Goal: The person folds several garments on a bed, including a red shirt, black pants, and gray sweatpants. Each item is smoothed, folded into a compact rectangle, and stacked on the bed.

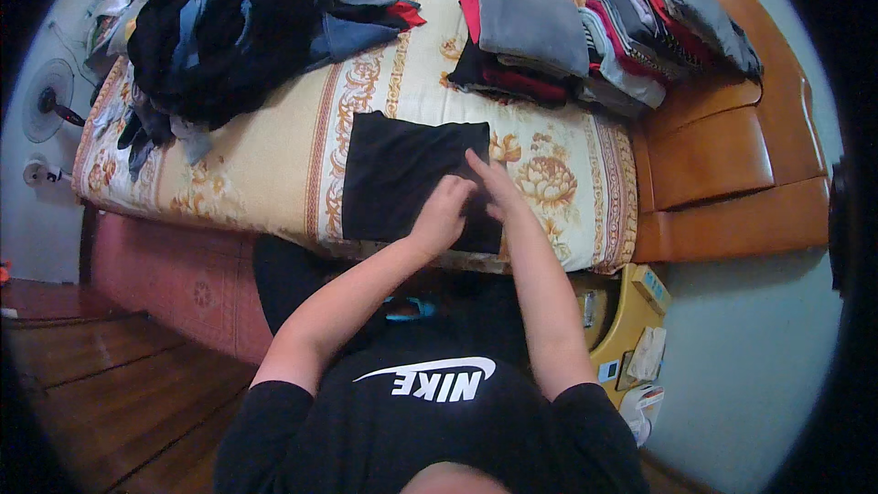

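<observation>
A black folded garment lies flat on the bed's patterned cover, near the edge closest to me. My left hand is over the middle right of the cloth, its fingers bent; whether it pinches any fabric cannot be made out. Just beside it, my right hand is at the garment's right side, with a finger stretched towards the upper right corner and the thumb apart. The two hands are close together, and the fabric between them is partly hidden.
Folded clothes, topped by a grey one, form a stack at the upper right. More folded garments lean near the brown headboard. A large loose heap of dark clothes covers the upper left. A yellow bedside cabinet adjoins the bed's near right corner.
</observation>
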Tool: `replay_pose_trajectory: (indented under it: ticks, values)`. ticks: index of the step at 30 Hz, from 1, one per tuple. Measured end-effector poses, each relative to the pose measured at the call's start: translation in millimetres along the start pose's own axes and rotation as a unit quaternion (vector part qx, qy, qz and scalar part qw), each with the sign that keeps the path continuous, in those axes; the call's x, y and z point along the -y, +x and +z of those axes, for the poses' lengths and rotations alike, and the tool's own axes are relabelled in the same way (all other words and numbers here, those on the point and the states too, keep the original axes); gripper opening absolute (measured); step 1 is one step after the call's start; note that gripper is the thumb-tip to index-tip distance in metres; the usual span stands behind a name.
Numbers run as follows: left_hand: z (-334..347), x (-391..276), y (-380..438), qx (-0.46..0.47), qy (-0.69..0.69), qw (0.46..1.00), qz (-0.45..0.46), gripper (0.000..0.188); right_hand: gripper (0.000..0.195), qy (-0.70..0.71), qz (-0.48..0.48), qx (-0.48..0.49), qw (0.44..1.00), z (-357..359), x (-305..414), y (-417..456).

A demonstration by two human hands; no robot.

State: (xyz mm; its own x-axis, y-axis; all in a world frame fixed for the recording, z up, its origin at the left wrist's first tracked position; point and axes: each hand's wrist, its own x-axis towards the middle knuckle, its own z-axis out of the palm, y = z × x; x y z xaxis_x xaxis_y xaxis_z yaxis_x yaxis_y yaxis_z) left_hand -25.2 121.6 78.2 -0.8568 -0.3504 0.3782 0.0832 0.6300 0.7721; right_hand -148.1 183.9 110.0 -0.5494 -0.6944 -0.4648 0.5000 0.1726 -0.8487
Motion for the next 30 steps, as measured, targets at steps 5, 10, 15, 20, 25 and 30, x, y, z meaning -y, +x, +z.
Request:
replay_pose_trajectory:
  ticks: [5,10,15,20,25,30]
  values:
    - [32,0,-36,0.139,0.042,0.981,0.129,0.049,0.033,-0.095,-0.027,-0.045,0.994,-69,-44,20]
    - [-10,22,-43,0.009,0.210,0.970,0.119,0.028,0.047,0.000,-0.018,-0.033,0.999,-97,-60,19]
    - [-43,62,-42,0.044,0.394,0.892,-0.219,0.059,0.082,-0.520,-0.216,-0.292,0.773,-46,-71,-5]
    - [-44,93,-56,0.065,0.390,0.902,-0.174,0.063,0.053,-0.528,-0.259,-0.285,0.757,-67,-92,-4]
    - [-45,102,-46,-0.004,0.351,0.919,-0.179,0.061,0.048,-0.594,-0.275,-0.313,0.688,-58,-74,-11]
    - [-49,124,19,0.004,0.369,0.911,-0.183,0.058,0.066,-0.725,-0.180,-0.202,0.633,-10,-73,-1]
